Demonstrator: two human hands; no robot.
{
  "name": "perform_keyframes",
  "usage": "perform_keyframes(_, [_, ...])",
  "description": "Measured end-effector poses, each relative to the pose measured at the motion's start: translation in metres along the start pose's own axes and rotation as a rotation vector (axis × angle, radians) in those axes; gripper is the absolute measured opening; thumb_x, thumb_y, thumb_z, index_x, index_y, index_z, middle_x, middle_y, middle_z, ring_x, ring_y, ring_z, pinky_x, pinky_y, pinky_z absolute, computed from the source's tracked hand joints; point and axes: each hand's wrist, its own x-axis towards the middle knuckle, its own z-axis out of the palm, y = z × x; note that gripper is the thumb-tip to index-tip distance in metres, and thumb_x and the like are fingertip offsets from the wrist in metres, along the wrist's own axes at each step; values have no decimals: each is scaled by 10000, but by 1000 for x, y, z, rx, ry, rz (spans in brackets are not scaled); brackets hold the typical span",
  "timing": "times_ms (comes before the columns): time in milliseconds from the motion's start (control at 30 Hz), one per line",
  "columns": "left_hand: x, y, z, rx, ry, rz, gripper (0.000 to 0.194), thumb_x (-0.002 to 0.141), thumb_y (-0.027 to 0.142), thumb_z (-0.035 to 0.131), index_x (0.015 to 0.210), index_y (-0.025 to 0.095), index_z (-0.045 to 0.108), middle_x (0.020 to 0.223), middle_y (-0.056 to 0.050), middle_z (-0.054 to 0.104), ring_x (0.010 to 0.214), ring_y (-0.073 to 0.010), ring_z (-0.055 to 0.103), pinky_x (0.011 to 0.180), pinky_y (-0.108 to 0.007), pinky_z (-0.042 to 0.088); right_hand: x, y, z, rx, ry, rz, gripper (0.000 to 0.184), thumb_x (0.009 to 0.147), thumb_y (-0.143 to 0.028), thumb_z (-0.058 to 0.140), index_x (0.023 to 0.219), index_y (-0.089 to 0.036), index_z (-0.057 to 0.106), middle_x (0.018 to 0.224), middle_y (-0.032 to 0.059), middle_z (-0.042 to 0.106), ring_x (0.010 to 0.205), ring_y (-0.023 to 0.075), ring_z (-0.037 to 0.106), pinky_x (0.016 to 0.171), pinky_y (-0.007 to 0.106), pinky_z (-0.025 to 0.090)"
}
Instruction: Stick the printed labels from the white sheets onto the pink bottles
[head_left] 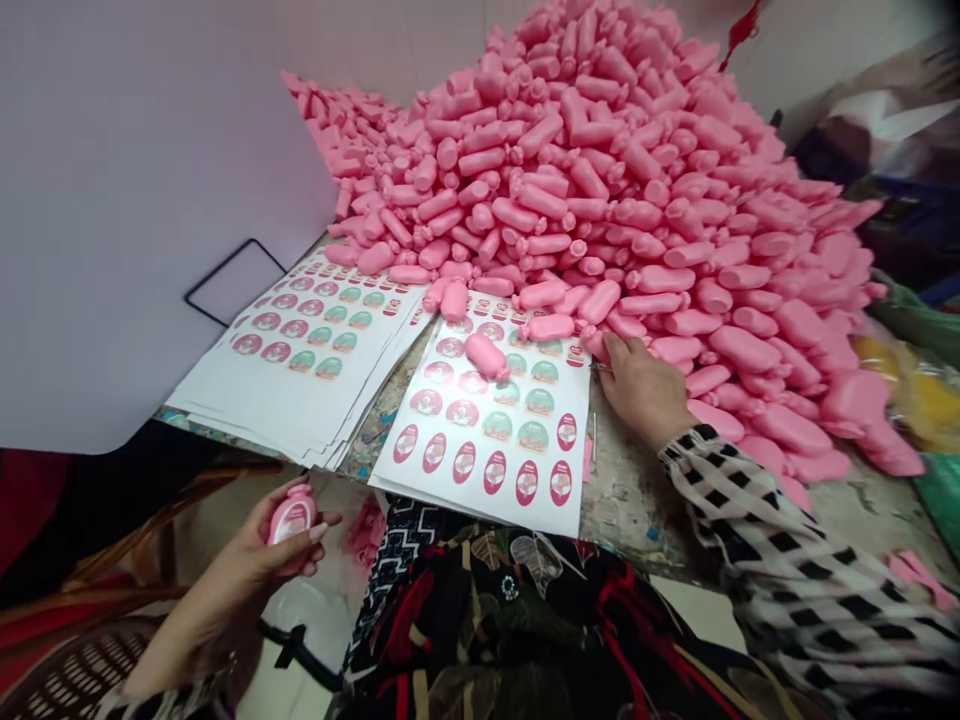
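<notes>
My left hand [281, 540] is closed around a small pink bottle [291, 515] below the table's front edge, its thumb lying across the front. An oval sticker shows on that bottle's face. At the foot of a big heap of pink bottles [540, 200], my right hand [645, 385] has its fingertips around another pink bottle [596, 343], partly hidden by the fingers. Beside it lies a sticker sheet [480, 490] with magenta ovals and green and pink rounded labels. One loose pink bottle [486, 357] rests on this sheet.
A stack of sticker sheets [247, 395] lies to the left on the worn table [630, 500]. A large pale panel [135, 200] stands on the far left. Bottom left there is a brown woven basket [97, 670]. Bags with yellow contents [915, 400] are at the right.
</notes>
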Motion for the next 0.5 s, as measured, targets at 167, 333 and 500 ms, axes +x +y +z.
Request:
perform_keyframes(167, [21, -20, -10, 690, 225, 38, 754, 632, 526, 657, 1243, 120, 484, 1013, -169, 650, 840, -322, 652, 816, -474, 482, 3, 3, 3, 58, 29, 58, 470, 874, -330, 427, 1313, -162, 426, 1156, 157, 581, 862, 288, 606, 627, 344, 423])
perform_keyframes(333, [-6, 27, 24, 584, -254, 32, 587, 714, 602, 550, 1096, 161, 621, 901, -114, 695, 732, -267, 648, 670, -378, 505, -17, -10, -5, 768, 62, 110, 454, 808, -391, 559, 1219, -202, 526, 992, 78, 632, 816, 219, 584, 676, 329, 430])
perform_keyframes(500, [-31, 76, 98, 29, -621, 117, 459, 813, 418, 585, 1232, 239, 542, 1094, -93, 663, 873, -199, 642, 796, -345, 487, -54, -55, -19, 1717, -370, 155, 461, 722, -381, 692, 1126, -210, 549, 685, -49, 510, 539, 81, 457, 511, 221, 376])
